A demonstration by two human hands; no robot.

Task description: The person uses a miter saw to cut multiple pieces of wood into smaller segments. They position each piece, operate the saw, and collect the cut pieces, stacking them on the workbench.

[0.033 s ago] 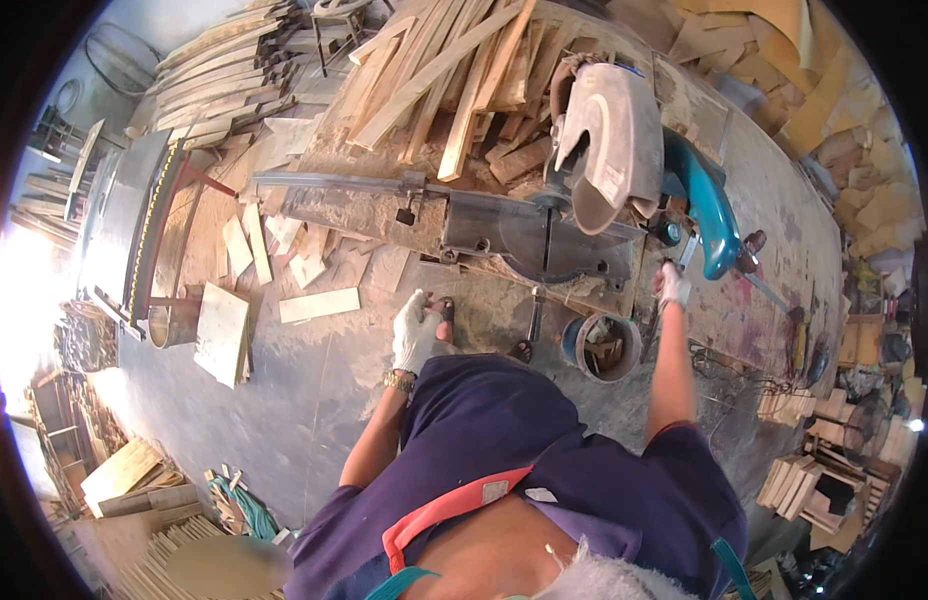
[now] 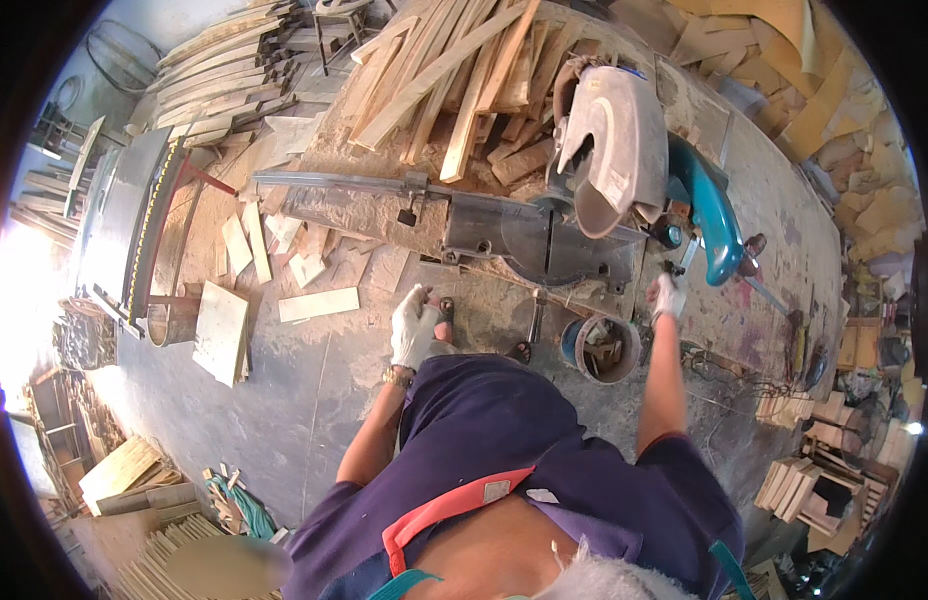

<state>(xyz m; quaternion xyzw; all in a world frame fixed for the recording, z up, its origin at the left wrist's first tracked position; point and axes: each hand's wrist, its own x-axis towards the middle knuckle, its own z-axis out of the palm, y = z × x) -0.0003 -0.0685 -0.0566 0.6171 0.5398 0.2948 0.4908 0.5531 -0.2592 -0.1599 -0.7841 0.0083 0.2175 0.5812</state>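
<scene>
In a white glove, my left hand (image 2: pixel 414 328) hangs in front of my body, above the floor and short of the saw bench. Its fingers are loosely curled, and nothing shows in them. My right hand (image 2: pixel 666 298), gloved with bare fingertips, is at the bench's near edge, right of the saw's base. Its fingers are bent beside a small dark piece (image 2: pixel 674 268); whether they grip it is too small to make out. Beyond stands a mitre saw with a dusty grey blade guard (image 2: pixel 619 140), a teal handle housing (image 2: pixel 714 215) and a slotted metal base (image 2: pixel 504 238).
Long wooden strips (image 2: pixel 434 85) are piled behind the saw. A bucket of offcuts (image 2: pixel 634 350) stands below the bench, left of my right forearm. Loose boards (image 2: pixel 319 305) lie on the floor at left, near a metal-topped table (image 2: pixel 134 220). Stacked wood pieces (image 2: pixel 789 485) sit at right.
My right hand has drawn slightly back toward me, and the small dark piece beside its fingers shows more clearly. My left hand has barely shifted.
</scene>
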